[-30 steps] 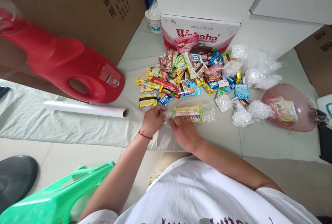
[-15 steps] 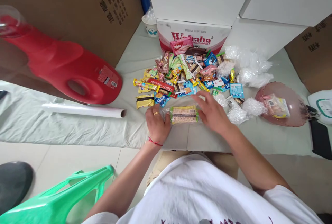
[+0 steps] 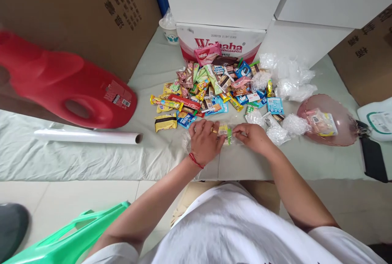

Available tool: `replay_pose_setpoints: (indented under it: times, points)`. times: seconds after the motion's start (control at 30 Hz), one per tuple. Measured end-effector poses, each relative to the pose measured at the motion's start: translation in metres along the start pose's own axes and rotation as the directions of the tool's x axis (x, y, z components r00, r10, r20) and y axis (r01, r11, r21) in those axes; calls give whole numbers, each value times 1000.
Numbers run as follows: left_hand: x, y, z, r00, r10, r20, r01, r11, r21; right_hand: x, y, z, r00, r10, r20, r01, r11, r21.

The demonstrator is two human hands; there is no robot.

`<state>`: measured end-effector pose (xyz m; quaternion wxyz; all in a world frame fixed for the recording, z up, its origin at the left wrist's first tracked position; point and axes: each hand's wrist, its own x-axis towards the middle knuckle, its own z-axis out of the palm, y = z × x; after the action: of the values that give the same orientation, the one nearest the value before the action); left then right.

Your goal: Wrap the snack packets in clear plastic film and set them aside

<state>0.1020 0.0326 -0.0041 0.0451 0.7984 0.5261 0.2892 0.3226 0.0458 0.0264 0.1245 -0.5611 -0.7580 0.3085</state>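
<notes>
The head view looks down on a surface [image 3: 92, 162] draped in a pale green cloth, with the person's white shirt filling the near edge. Both hands meet near the middle of the surface, at its near side. The left hand [image 3: 204, 143] lies palm down over the left part of a snack bar wrapped in clear film [image 3: 226, 132], its fingers curled over the bar and pressing on it; a ring shows on one finger and a red string circles the wrist. The right hand [image 3: 252, 136] pinches the right end of the film between thumb and fingertips. Only a yellow and green strip of the bar shows between the two hands, and loose film pokes out at the left of the left hand.

Just beyond the hands, farther in, lies a pile of wrapped snacks [image 3: 211, 88], reaching back to a white and red carton [image 3: 220, 41] printed with red letters. A yellow and brown wafer packet [image 3: 165, 122] lies at the pile's near left edge. To the right of the hands sit several film-wrapped bundles [image 3: 288, 127], and beyond them a pink plate [image 3: 330, 119] carrying another wrapped snack. Crumpled clear film [image 3: 290, 78] lies at the far right of the pile.

On the left a red jug [image 3: 67, 88] lies on its side, and just nearer than it a roll of film [image 3: 88, 136] stretches left to right. A green plastic stool [image 3: 70, 239] stands on the floor at the near left.
</notes>
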Motion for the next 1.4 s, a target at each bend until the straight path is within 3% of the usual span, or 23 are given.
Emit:
replay_pose_setpoints:
  times: [0.1, 0.2, 0.3, 0.4, 0.47, 0.53, 0.6, 0.67, 0.77, 0.87, 0.93, 1.07, 1.23, 1.3, 1.4]
  points:
    - [3, -3, 6, 994, 24, -102, -21, 999, 39, 15, 8, -2, 1000, 7, 6, -7, 996, 85]
    - [4, -6, 5, 961, 65, -268, -42, 995, 88, 30, 12, 2, 997, 70, 38, -74, 991, 114]
    - [-1, -6, 3, 917, 211, -338, -183, 977, 114, 43, 17, 11, 995, 99, 18, -100, 991, 84]
    - [-12, -9, 6, 887, 398, -233, -390, 917, 80, 49, 25, 16, 993, 90, -76, -83, 992, 91]
    - [-21, -11, 11, 871, 471, -139, -473, 881, 22, 47, 33, 13, 968, 110, -225, -80, 987, 137]
    - [-29, -13, 14, 867, 495, -52, -497, 867, -27, 42, 40, 8, 887, 177, -426, -99, 975, 199]
    - [-35, -13, 15, 874, 484, 49, -481, 875, -59, 38, 43, 3, 819, 237, -523, -117, 961, 252]
    - [-37, -12, 16, 878, 459, 139, -454, 888, -69, 37, 41, 0, 854, 232, -465, -129, 962, 241]
    - [-38, -9, 16, 877, 434, 205, -437, 899, -37, 40, 34, 2, 956, 197, -217, -181, 979, 88]
    - [-39, -9, 16, 872, 434, 225, -445, 895, 0, 42, 30, 5, 979, 205, -20, -205, 979, 12]
    - [-40, -9, 15, 871, 432, 234, -447, 894, 12, 41, 30, 7, 986, 161, -50, -158, 985, 63]
    - [-42, -10, 13, 877, 415, 243, -432, 901, 21, 34, 31, 11, 958, 94, -271, -45, 983, 180]
    - [-44, -11, 17, 874, 415, 253, -435, 900, 24, 26, 24, 14, 977, 184, -108, -145, 945, 293]
    - [-43, -9, 20, 877, 415, 243, -434, 901, 25, 25, 12, 15, 964, 182, -192, -123, 951, 284]
    - [-39, -7, 18, 892, 407, 196, -410, 912, -26, 27, -19, 24, 957, 71, -282, -32, 990, 140]
